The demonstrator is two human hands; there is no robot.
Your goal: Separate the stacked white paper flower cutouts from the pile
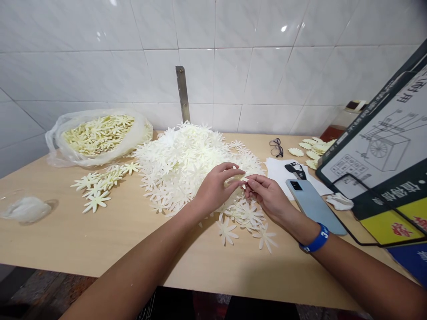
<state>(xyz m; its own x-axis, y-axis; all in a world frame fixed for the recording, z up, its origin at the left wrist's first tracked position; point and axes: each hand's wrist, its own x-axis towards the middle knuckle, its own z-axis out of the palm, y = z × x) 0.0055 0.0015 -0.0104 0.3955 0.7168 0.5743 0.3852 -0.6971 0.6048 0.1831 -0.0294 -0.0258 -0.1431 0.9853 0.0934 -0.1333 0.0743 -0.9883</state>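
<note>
**One flower cutout (239, 179) pinched above a white heap (187, 164)**

The left hand (215, 191) and right hand (268, 195) are brought together, their fingertips clamped on the cutout, which is partly hidden by them. Too many cutouts are heaped for a count. One blue wristband (314, 238) is worn on the right wrist. One phone (313, 206) is laid just beside the right hand. Farther right, one pair of glasses (276, 147) and one sheet of white paper (276, 171) are seen before one printed board (376, 133). On the left of the bench (83, 242), one plastic bag (98, 138) of yellowish cutouts is set behind a loose cluster of cutouts (98, 186).
</note>
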